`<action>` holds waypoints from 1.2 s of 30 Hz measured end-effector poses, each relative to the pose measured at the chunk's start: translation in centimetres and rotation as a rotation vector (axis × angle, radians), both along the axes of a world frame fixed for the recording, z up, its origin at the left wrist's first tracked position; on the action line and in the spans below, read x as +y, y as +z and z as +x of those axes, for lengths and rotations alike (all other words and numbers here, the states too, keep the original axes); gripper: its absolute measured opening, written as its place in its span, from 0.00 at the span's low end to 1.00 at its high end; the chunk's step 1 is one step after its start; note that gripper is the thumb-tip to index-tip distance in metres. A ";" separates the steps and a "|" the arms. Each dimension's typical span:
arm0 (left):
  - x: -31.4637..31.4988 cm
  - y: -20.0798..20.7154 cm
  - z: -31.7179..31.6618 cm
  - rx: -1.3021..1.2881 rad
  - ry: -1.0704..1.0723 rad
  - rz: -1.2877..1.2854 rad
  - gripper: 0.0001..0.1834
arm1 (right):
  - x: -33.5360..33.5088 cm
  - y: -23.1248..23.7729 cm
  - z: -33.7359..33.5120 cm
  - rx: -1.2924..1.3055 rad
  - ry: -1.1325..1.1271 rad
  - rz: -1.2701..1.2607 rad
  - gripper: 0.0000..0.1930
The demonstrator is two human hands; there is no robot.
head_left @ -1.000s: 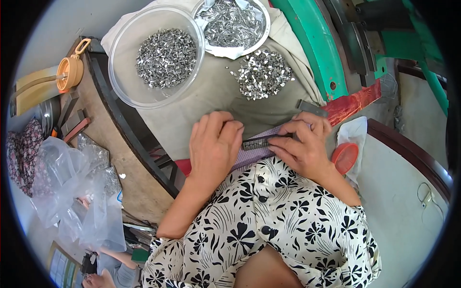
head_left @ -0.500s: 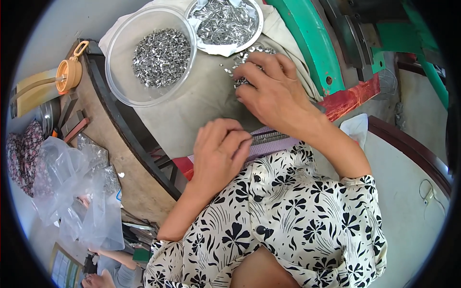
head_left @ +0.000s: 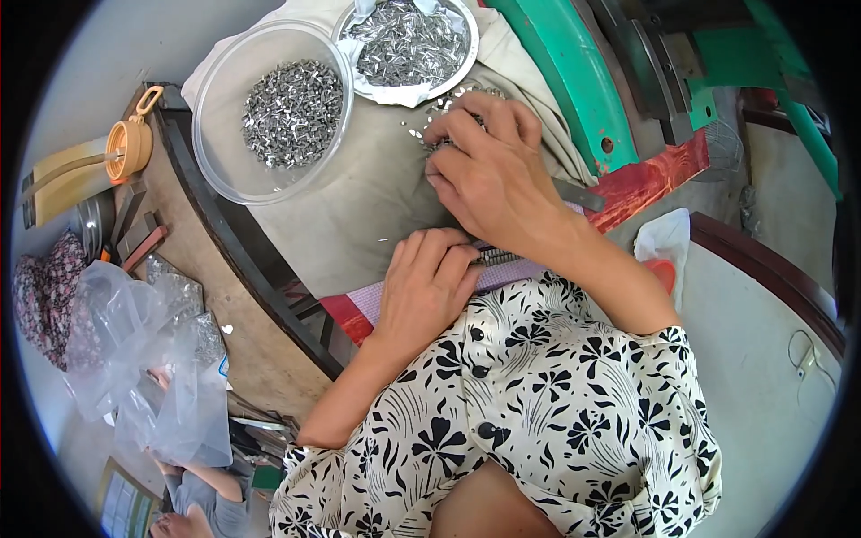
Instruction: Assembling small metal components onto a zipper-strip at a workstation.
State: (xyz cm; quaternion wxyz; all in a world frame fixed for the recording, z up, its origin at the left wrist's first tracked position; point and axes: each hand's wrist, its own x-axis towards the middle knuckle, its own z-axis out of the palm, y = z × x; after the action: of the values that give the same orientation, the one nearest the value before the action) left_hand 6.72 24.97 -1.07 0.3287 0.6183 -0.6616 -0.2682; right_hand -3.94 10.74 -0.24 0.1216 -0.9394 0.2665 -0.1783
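Note:
My right hand [head_left: 498, 175] bends over a loose pile of small shiny metal pieces [head_left: 489, 92] on the grey-beige cloth [head_left: 314, 247]. Its fingers are curled and their tips reach into the pile, so anything pinched there is hidden. Closer to my body, my left hand [head_left: 423, 285] has its fingers drawn together at the left end of a dark row of small metal parts [head_left: 496, 256]. That row lies along a lilac strip [head_left: 516, 273]. What the left fingertips hold, if anything, does not show. One thin metal piece [head_left: 384, 239] lies alone on the cloth.
A clear round tub [head_left: 215, 161] of small metal pieces stands left, beside a metal bowl [head_left: 473, 54] of longer silvery ones. Green machinery [head_left: 565, 81] borders the right. Plastic bags [head_left: 143, 359] and an orange cup-shaped holder [head_left: 130, 143] are at left. Another person [head_left: 211, 502] shows lower left.
My left hand has moved slightly right, onto the row of parts. My right hand has shifted a little left over the pile. A thin metal piece now shows on the cloth near the left hand.

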 end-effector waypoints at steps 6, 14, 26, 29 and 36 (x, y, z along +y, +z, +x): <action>0.4 -0.1 0.3 0.017 -0.012 0.000 0.10 | 2.7 2.6 -5.5 -0.064 -0.072 0.151 0.08; 0.4 -0.1 0.3 -0.079 -0.052 -0.058 0.12 | 4.4 -0.2 -7.6 -0.040 -0.202 0.059 0.09; 0.3 0.5 -0.1 -0.239 -0.063 -0.106 0.12 | 3.3 -0.9 -7.2 -0.067 -0.150 0.103 0.09; 0.2 0.6 0.1 -0.237 -0.075 -0.092 0.11 | 3.4 -1.1 -6.9 -0.087 -0.161 0.107 0.10; -0.1 0.7 -0.2 -0.178 -0.048 -0.069 0.12 | 6.1 0.4 -8.4 -0.065 -0.100 0.196 0.10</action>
State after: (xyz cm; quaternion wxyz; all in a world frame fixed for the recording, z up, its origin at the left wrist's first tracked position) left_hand 6.47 24.91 -0.34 0.2831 0.6120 -0.7117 -0.1970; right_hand -12.29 16.85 0.15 0.2124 -0.9022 0.3251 -0.1875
